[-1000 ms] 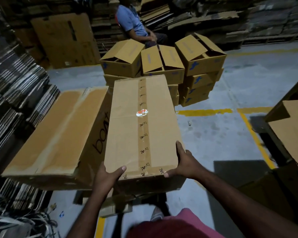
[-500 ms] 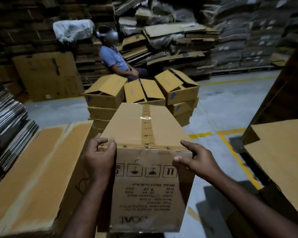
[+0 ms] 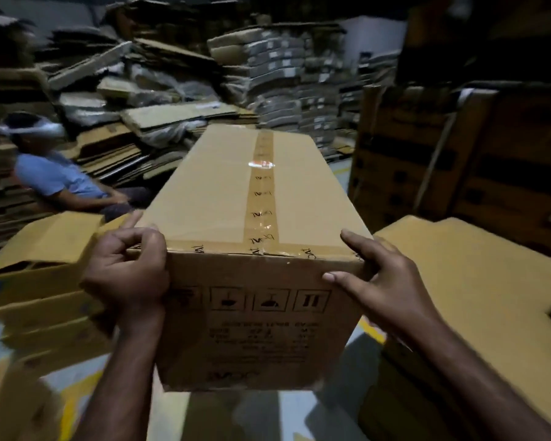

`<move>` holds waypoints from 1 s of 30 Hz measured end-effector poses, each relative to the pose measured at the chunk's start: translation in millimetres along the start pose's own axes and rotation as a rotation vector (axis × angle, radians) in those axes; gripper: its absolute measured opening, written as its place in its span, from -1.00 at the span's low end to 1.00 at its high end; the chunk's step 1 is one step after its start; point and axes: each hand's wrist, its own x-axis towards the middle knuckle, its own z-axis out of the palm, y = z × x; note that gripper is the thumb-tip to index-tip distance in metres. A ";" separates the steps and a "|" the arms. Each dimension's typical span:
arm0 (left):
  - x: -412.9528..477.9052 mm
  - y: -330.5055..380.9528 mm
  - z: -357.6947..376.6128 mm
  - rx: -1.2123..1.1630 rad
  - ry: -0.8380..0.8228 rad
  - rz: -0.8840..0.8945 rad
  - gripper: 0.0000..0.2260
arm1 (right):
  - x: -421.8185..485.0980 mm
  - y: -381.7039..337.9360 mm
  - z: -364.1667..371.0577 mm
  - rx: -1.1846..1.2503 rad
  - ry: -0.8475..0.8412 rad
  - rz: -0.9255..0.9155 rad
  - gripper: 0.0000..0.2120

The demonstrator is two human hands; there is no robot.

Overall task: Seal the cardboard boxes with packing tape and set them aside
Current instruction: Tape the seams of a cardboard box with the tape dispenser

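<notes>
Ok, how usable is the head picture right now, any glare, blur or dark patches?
Head view: dim overall, the upper right nearly black; a bright glare spot sits on the tape along the box top; the left edge smears with motion blur, including the open boxes; both hands, left hand and right hand, read fairly sharp.

- The taped box [image 3: 248, 198] sits centre, left hand [image 3: 128, 272] on its near left corner, right hand [image 3: 376, 278] on its near right.
- Open boxes [image 3: 42, 275] stack to its left.
- A seated person [image 3: 54, 179] is behind those.
- Flattened cardboard [image 3: 172, 116] piles up behind everything.
</notes>
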 end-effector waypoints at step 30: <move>-174.0 105.8 292.7 -0.570 -0.421 -0.341 -0.84 | -37.0 80.2 -260.9 -0.525 0.486 0.313 -0.47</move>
